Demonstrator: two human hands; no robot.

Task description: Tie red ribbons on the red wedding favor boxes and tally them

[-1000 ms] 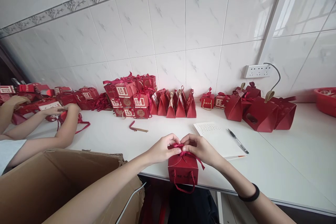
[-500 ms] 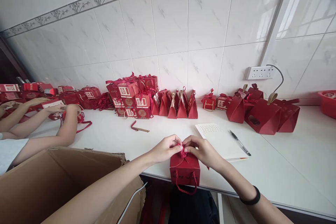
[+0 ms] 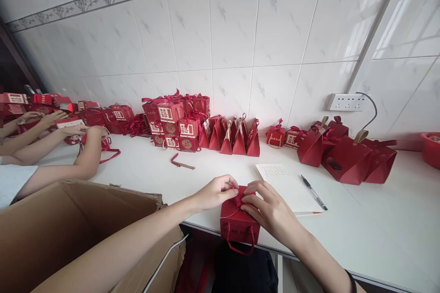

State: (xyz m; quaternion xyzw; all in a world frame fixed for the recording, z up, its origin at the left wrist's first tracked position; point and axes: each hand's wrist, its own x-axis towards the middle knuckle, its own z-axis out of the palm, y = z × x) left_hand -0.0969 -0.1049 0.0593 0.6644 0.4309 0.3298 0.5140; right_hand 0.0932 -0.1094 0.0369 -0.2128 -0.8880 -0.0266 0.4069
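A small red gift box (image 3: 229,214) with a twisted cord handle (image 3: 239,249) stands at the front edge of the white table. On its lid is a gathered red ribbon (image 3: 238,199). My left hand (image 3: 217,193) pinches the ribbon from the left, thumb against forefinger. From the right, my right hand (image 3: 267,207) has bent fingers on the same ribbon, which partly hide it. Right of the box lie a sheet of paper with writing (image 3: 275,174) and a black pen (image 3: 314,193).
Stacked red boxes (image 3: 170,121) and pointed red boxes (image 3: 237,137) line the wall, with larger ones (image 3: 349,160) at right. A strap (image 3: 182,163) lies on the table. An open cardboard carton (image 3: 113,213) stands at left, beyond it a co-worker's arms (image 3: 85,160).
My right hand has shifted slightly, its fingers reaching further over the ribbon. The left hand keeps its pinch. The camera view has tilted a little.
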